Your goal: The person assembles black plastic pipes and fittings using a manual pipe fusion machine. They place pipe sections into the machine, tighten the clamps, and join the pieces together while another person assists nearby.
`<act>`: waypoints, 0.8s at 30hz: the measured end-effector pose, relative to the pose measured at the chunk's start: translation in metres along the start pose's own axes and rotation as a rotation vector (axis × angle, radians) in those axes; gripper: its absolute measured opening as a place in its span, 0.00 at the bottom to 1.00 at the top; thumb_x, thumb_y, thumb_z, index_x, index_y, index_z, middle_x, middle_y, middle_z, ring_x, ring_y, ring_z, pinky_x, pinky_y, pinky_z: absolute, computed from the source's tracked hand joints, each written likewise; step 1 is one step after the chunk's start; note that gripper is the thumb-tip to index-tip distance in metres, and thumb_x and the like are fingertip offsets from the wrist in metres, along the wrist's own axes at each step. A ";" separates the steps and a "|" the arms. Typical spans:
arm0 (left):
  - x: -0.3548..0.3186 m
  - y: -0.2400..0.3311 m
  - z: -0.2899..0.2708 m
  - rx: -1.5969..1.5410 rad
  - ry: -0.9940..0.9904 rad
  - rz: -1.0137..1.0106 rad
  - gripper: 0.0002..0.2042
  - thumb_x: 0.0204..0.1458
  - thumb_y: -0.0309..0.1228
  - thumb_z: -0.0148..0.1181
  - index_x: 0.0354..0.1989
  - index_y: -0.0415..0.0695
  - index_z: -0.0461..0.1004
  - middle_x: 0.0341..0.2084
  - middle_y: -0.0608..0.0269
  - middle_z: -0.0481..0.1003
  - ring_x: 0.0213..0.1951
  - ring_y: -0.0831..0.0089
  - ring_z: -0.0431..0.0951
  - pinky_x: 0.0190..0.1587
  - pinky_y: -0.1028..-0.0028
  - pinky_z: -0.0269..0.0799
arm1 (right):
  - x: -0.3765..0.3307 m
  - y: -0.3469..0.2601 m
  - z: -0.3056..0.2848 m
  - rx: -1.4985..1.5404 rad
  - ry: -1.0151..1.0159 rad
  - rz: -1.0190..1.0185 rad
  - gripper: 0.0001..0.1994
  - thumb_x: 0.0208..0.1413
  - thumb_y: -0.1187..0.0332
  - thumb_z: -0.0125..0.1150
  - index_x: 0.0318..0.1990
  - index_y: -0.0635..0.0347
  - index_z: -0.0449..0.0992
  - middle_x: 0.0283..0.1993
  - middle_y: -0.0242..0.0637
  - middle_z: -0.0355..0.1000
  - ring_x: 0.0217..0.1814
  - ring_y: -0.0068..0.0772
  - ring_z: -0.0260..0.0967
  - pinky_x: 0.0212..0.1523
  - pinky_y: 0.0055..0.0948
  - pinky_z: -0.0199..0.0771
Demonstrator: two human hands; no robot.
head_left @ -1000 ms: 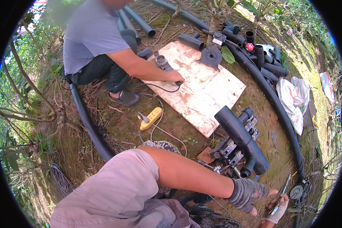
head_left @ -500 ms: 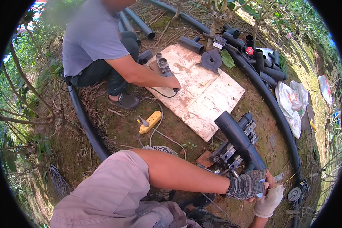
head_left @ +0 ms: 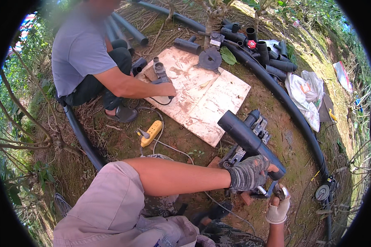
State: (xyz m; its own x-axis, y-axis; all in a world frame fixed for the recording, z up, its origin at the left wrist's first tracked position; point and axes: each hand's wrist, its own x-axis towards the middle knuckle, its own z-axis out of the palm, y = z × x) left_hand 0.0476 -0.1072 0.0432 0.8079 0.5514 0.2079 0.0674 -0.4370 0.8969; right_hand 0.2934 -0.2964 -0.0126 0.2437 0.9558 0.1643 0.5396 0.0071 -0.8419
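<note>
A thick black plastic pipe (head_left: 245, 133) lies across a metal pipe-clamping frame (head_left: 257, 125) in front of me. My left hand (head_left: 250, 172), in a dark grey knitted glove with bare fingertips, is curled onto the pipe near its closer end. Just beyond that end, my right hand (head_left: 278, 206), in a whitish glove, grips a small shiny metal tool (head_left: 281, 192), whose exact kind I cannot make out. The tool is close to the pipe end; whether it touches is unclear. The frame's lower parts are partly behind my left hand.
Across from me a crouching co-worker's hand (head_left: 167, 89) holds a grey corded tool (head_left: 160, 74) over a dirty white board (head_left: 226, 105). A yellow power strip (head_left: 151, 133) lies left of the frame. Black fittings (head_left: 272, 61), a white bag (head_left: 303, 92) and a long curved pipe (head_left: 294, 111) lie right.
My hands were together at the pipe's end; now my left has moved back onto the pipe and my right is apart, lower, with the metal tool. The view has shifted slightly.
</note>
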 end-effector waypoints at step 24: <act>-0.030 -0.097 0.029 0.635 -0.635 -0.533 0.31 0.58 0.54 0.59 0.53 0.34 0.72 0.46 0.37 0.77 0.53 0.45 0.78 0.56 0.54 0.72 | 0.003 0.106 0.083 -0.470 -0.331 0.102 0.17 0.61 0.56 0.63 0.44 0.62 0.70 0.34 0.54 0.77 0.40 0.62 0.76 0.40 0.53 0.74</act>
State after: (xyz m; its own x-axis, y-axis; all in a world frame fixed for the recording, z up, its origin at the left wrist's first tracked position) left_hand 0.0339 -0.1016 -0.0614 0.7300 0.3875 -0.5630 0.6521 -0.6416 0.4038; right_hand 0.2842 -0.2680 -0.1437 0.0892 0.9863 -0.1389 0.8445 -0.1489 -0.5144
